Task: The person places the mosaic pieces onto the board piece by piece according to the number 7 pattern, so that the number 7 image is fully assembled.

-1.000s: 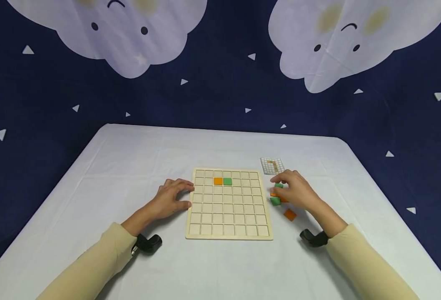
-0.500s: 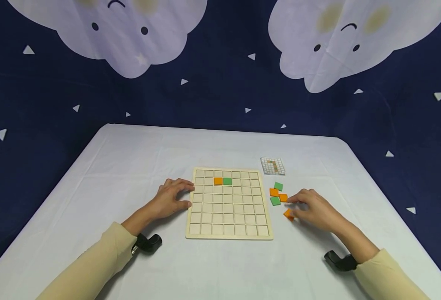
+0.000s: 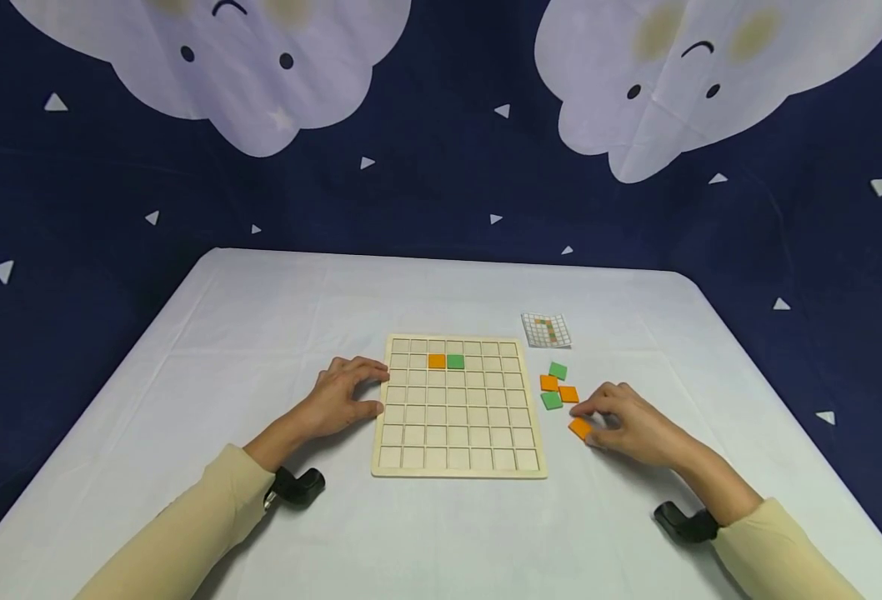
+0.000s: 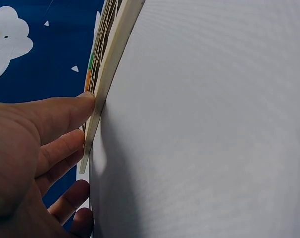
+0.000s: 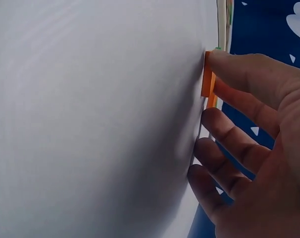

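A square wooden grid board point(image 3: 456, 479) lies on the white table. One orange tile point(image 3: 437, 361) and one green tile point(image 3: 455, 362) sit side by side in its second row from the far edge. My left hand point(image 3: 339, 398) rests at the board's left edge, thumb and fingertips touching the rim with the fingers relaxed. To the right of the board, my right hand point(image 3: 632, 427) pinches a loose orange tile point(image 3: 579, 428) between thumb and index finger, low at the tabletop. In the right wrist view the thumb presses this orange tile point(image 5: 207, 74); the other fingers are loosely bent.
Two green tiles, one nearer point(image 3: 552, 401) and one farther point(image 3: 558, 370), lie with two orange tiles point(image 3: 549, 382) between the board and my right hand. A small card with a printed grid pattern point(image 3: 547, 331) lies behind them. Behind the table hangs a dark blue cloth point(image 3: 441, 192).
My right hand has moved back and right from the tile cluster to the separate orange tile. That tile was tilted up half a second ago and now lies flatter. The left hand stays.
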